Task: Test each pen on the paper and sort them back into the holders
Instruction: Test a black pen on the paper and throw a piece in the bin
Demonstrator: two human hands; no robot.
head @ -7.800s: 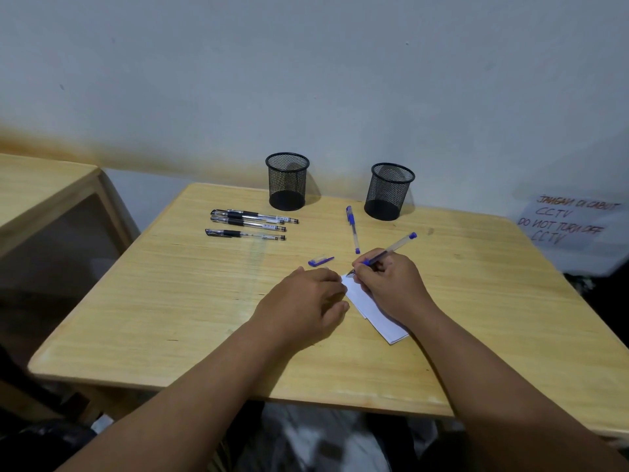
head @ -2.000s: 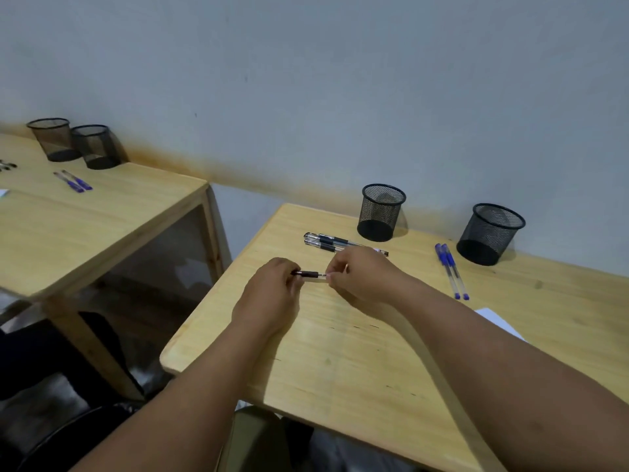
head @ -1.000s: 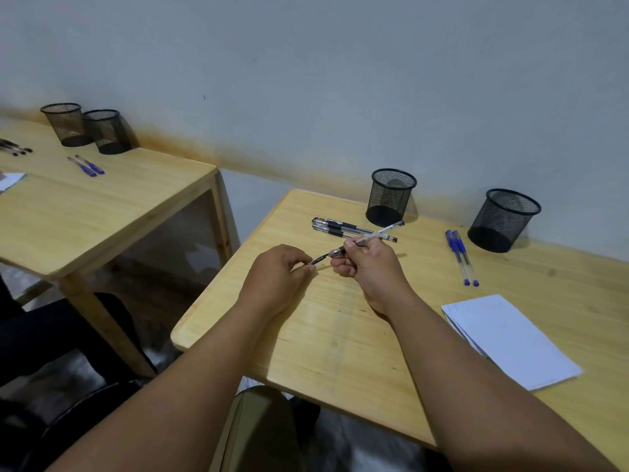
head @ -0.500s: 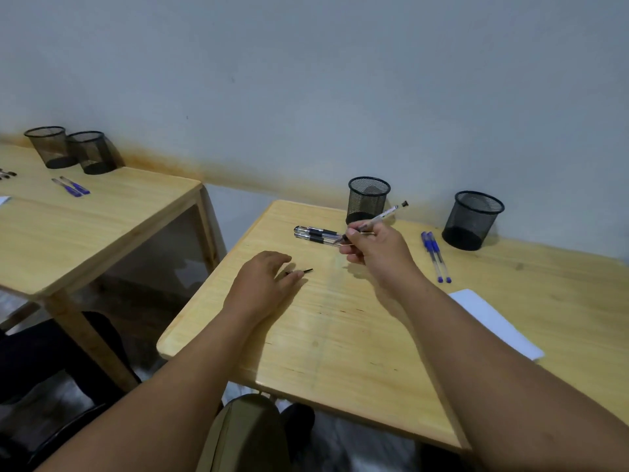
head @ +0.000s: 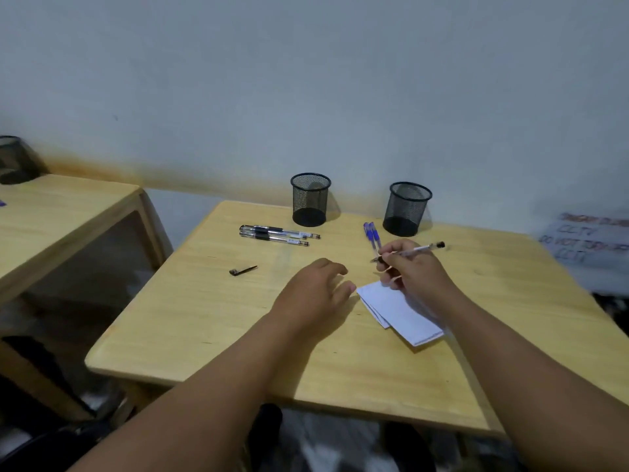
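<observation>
Right hand [head: 413, 272]: grip clamped on uncapped pen [head: 417, 250], above paper [head: 400, 311]. Left hand [head: 315, 292]: grip apart, fingers relaxed, beside paper. Surface [head: 204, 318]: black cap [head: 242, 270], two black pens [head: 275, 235], two blue pens [head: 372, 238], two mesh holders [head: 309, 199].

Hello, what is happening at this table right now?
A person is testing pens. The right hand holds an uncapped clear pen with black ink near the white paper; its black cap lies on the wooden table. The left hand is relaxed. Both black mesh holders look empty.
</observation>
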